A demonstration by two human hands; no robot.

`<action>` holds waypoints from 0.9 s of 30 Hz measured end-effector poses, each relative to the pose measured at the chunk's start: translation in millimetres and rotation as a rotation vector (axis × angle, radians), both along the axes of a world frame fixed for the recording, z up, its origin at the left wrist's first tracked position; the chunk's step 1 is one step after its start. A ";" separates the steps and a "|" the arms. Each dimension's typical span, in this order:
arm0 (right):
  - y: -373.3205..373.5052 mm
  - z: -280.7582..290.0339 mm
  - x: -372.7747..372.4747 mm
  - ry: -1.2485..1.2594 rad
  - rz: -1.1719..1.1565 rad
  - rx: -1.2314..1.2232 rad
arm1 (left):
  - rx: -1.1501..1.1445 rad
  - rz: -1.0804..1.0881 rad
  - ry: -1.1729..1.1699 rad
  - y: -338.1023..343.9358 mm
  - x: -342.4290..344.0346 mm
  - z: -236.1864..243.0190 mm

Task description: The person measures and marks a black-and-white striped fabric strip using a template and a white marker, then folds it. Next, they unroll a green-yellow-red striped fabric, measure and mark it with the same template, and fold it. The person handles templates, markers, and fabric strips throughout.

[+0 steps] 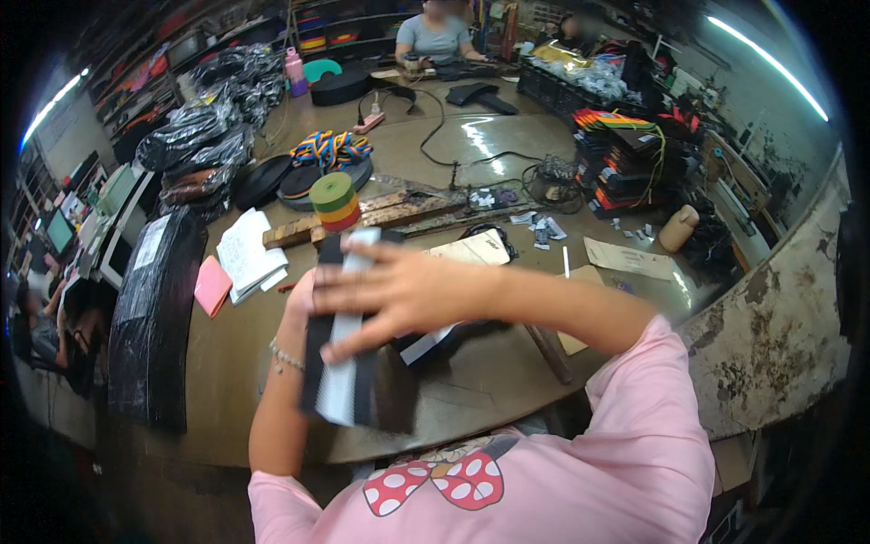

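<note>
1 black strip (pixel 340 385) with a white band along its face is located between the right hand (pixel 367 283) and the left hand (pixel 304 295), over the near part of the tabletop (pixel 227 399) and left of the person's middle. Its long axis runs away from the body, the far end toward a green, yellow and red roll (pixel 333 201). The right hand comes across from the right and overlies the far half of the strip; its fingers are spread, unclenched and set crosswise to that axis. Motion blur prevents confirming how firmly it touches. The left hand is at the strip's left edge, largely hidden; whether it grasps the strip cannot be told. Neither hand is clearly the nearer.

Labels: no writing is legible on the strip. 1 black wrapped bundle (pixel 149 326) at the left bears a pale label (pixel 149 243), its marks too small to make out. White papers (pixel 249 258) beside a pink sheet (pixel 212 286) show faint marks, not readable. Small white tags (pixel 544 231) lie beyond the right forearm (pixel 544 304), likewise unreadable. No brand could be identified
</note>
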State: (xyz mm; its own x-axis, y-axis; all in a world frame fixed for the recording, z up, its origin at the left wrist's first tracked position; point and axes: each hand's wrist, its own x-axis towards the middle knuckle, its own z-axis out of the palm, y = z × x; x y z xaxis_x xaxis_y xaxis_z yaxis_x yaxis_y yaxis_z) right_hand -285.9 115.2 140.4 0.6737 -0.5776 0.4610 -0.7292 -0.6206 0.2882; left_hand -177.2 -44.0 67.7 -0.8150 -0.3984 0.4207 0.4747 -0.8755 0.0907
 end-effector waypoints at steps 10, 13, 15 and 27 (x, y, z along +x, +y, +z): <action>25.4 -37.9 2.7 -0.085 0.125 0.323 | -0.310 0.066 -0.275 1.8 43.6 23.1; 32.1 -30.4 -1.9 -0.041 0.062 0.413 | -0.679 0.551 -0.675 19.4 41.9 31.8; 38.7 -20.0 -3.3 -0.186 0.063 0.359 | -0.680 0.639 -0.636 27.7 44.3 37.4; 6.1 -10.4 29.9 -1.575 -0.427 0.205 | -0.995 0.903 -0.588 52.1 45.4 54.5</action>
